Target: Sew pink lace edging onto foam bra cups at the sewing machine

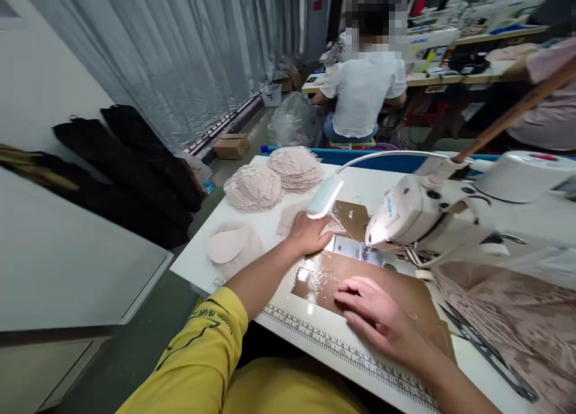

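My left hand [308, 233] lies on a beige lace piece [294, 215] on the white sewing table [252, 234], just left of the sewing machine [418, 216]; its fingertips are hidden under the lamp head [324, 197]. My right hand [375, 315] rests flat, fingers stretched, on the brown taped patch [405, 300] in front of the needle area. It holds nothing.
Two piles of beige lace cups [254, 188] [296, 167] sit at the table's far left, a smooth foam cup [228, 243] nearer. Scissors [486, 348] and patterned fabric [517, 312] lie to the right. A ruler strip [342, 348] runs along the front edge. A seated person [364, 90] works behind.
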Available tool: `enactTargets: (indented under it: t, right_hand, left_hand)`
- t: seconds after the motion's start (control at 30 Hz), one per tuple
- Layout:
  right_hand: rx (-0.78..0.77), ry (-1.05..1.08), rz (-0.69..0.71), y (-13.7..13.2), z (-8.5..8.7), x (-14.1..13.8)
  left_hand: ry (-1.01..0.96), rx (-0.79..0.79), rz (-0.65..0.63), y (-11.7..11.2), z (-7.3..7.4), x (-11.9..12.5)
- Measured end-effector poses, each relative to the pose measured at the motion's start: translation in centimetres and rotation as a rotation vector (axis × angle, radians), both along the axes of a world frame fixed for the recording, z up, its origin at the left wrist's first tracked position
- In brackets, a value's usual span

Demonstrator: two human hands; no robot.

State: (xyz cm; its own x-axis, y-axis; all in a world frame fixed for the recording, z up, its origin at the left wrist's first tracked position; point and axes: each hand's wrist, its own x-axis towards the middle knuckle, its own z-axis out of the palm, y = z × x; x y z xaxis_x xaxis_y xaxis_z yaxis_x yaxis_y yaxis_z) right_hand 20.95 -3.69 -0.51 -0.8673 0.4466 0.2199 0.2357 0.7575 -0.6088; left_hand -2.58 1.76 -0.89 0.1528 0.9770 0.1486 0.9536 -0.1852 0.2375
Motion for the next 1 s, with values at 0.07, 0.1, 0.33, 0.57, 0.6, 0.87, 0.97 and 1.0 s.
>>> enactTargets:
  t: [0.07, 0.1, 0.33, 0.57, 0.6, 0.87, 0.97, 1.0]
  right_hand:
    - [-0.133, 0.001, 0.149, -0.4, 0.5, 0.2]
    - [-0.215, -0.004, 0.219, -0.6, 0.7, 0.4]
    - [-0.863, -0.047, 0.462, -1.6, 1.4, 1.3]
    - [-0.968, 0.137, 0.073, -1.3, 0.1, 1.4]
    - [-0.938, 0.171, -0.005, -1.1, -0.1, 1.5]
    - [-0.705, 0.568, -0.517, 0.5, -0.6, 1.9]
    - [-0.460, 0.448, -0.553, 0.8, 0.2, 1.8]
    - [-0.373, 0.361, -0.523, 0.9, 0.4, 1.7]
  left_hand:
    - [0.014, -0.031, 0.033, -0.7, 1.0, -0.6]
    - [0.020, -0.041, 0.049, -1.3, 1.7, -1.2]
    - [0.038, 0.012, 0.643, -10.5, 4.9, -12.1]
    - [-0.263, -0.053, 0.642, -18.5, 2.6, -14.5]
    - [-0.382, -0.077, 0.583, -18.6, 2.6, -13.3]
    - [-0.949, -0.606, -0.239, -11.3, 5.7, -1.7]
    - [-0.555, -0.418, -0.268, -7.3, 4.1, 1.5]
    - [-0.461, -0.357, -0.259, -6.2, 3.3, 2.2]
